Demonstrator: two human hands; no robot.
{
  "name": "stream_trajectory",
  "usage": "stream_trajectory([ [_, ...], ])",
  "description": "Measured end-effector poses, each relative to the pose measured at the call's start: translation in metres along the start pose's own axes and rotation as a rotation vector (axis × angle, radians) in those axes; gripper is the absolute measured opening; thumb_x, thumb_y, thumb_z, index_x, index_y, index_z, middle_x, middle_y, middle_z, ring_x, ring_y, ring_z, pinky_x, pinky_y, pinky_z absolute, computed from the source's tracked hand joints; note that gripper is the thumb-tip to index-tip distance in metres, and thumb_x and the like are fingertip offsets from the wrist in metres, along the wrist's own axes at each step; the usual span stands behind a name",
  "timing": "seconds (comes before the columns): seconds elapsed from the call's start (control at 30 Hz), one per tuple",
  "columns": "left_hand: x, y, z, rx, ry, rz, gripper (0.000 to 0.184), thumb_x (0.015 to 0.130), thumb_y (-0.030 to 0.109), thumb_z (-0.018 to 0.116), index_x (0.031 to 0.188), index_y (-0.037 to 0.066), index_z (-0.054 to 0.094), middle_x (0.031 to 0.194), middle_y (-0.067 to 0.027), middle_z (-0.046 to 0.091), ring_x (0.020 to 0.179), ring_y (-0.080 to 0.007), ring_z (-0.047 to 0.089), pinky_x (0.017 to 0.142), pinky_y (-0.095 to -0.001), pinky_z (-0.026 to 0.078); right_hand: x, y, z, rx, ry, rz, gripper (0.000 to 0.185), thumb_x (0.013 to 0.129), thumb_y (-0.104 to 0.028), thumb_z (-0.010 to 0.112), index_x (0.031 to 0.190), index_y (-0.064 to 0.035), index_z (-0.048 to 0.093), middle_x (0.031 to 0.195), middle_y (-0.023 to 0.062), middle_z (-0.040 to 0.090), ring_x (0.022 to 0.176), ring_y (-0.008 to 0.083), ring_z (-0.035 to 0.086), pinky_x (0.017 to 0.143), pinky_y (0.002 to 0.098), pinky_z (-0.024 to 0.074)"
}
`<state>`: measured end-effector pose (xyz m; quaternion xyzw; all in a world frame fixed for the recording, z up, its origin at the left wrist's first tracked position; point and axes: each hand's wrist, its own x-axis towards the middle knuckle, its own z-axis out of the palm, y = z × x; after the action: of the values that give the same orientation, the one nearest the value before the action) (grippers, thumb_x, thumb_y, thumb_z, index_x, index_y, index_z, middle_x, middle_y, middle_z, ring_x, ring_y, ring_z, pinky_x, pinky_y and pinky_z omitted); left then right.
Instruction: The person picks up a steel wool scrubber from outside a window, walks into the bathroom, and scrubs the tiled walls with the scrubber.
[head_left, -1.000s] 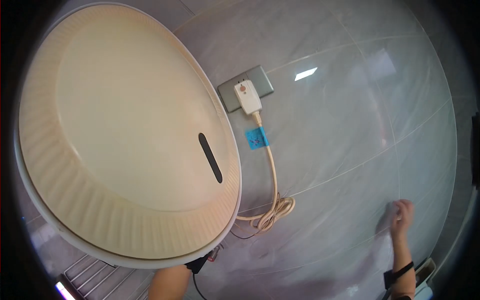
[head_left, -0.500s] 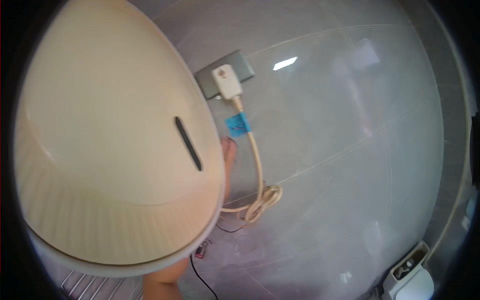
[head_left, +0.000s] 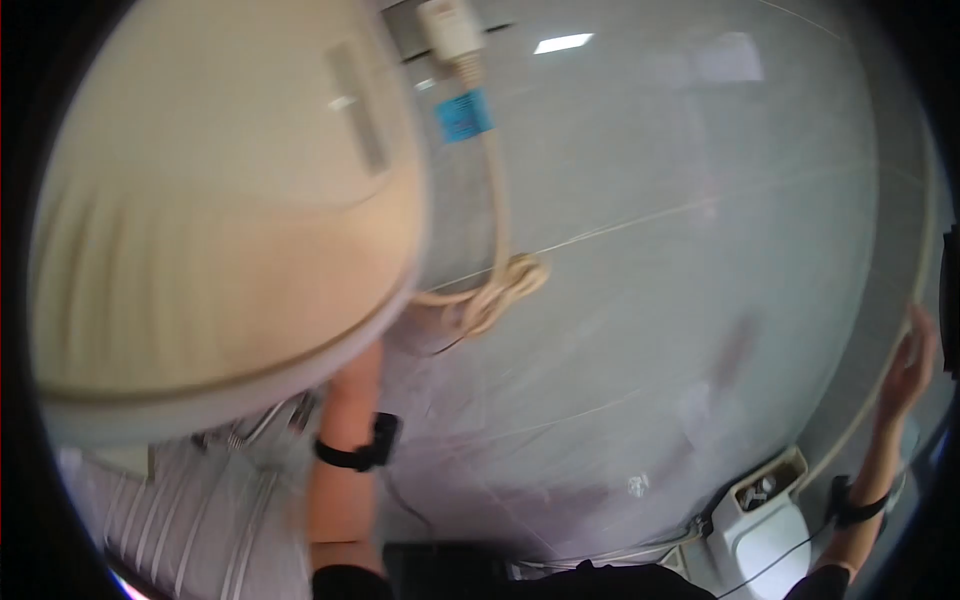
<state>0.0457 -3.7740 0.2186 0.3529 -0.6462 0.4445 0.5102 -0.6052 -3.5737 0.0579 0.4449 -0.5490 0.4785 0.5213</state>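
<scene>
A large cream water heater point(head_left: 250, 230) with a dark slot fills the upper left. My left forearm, wearing a black wristband, reaches up beside its lower edge, and the left hand is hidden behind it. Out at the far right, my right hand point(head_left: 908, 370) is raised near the wall corner with its fingers extended and nothing visible in it. Beside the heater, a white plug point(head_left: 452, 28) sits at a wall socket. Its cable has a blue tag point(head_left: 464, 116) and a bundled loop point(head_left: 510, 290).
A metal rack point(head_left: 190, 520) stands at the lower left. Below, at the right, is a white toilet point(head_left: 772, 550) with an opened tank holding small parts. Grey tiled wall point(head_left: 620, 300) spans the middle, and a dark object point(head_left: 445, 570) lies at the bottom edge.
The view has shifted, so the plug and cable sit higher. My left hand, seen beside the heater half a second ago, is now hidden behind it. My right hand has come back into view at the far right.
</scene>
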Motion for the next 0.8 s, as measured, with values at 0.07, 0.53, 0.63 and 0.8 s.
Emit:
stream_trajectory([
  [0.07,-0.062,0.006,-0.014,0.068,0.151,-0.208,0.021,0.087,0.002,0.062,0.105,0.004,0.072,0.111,-0.0152,0.069,0.1,-0.032,0.065,0.084,-0.0408,0.052,-0.011,-0.088,0.074,0.219,-0.075,-0.071,0.025,0.095,-0.001,0.046,0.114,0.0013,0.063,0.122,0.0175,0.061,0.112,0.031,0.06,0.104,0.0422,0.0423],
  [0.53,-0.153,0.006,-0.003,-0.142,-0.216,-0.602,0.02,0.089,0.005,0.062,0.108,0.005,0.068,0.1,-0.0114,0.065,0.094,-0.0306,0.061,0.08,-0.0398,0.051,-0.007,-0.308,0.209,0.463,-0.145,0.077,0.068,0.082,-0.018,0.056,0.147,-0.0085,0.04,0.157,0.0196,0.026,0.144,0.0434,0.021,0.117,0.0575,0.0134],
  [0.63,-0.11,-0.015,0.005,0.197,0.044,-0.325,0.036,0.089,0.003,0.06,0.125,0.006,0.062,0.114,-0.0136,0.061,0.101,-0.0306,0.058,0.084,-0.0395,0.051,-0.002,-0.313,0.208,0.448,-0.129,0.059,0.068,0.082,-0.017,0.057,0.147,-0.0088,0.04,0.157,0.0194,0.026,0.144,0.0429,0.021,0.117,0.0577,0.014],
  [0.8,-0.209,0.022,0.022,0.052,-0.044,-0.382,0.035,0.085,-0.001,0.064,0.119,0.005,0.064,0.104,-0.0117,0.06,0.092,-0.0314,0.059,0.085,-0.0382,0.049,0.003,-0.297,0.189,0.483,-0.247,0.075,0.068,0.082,-0.017,0.058,0.146,-0.009,0.04,0.156,0.0199,0.027,0.145,0.0423,0.021,0.117,0.0577,0.0142],
])
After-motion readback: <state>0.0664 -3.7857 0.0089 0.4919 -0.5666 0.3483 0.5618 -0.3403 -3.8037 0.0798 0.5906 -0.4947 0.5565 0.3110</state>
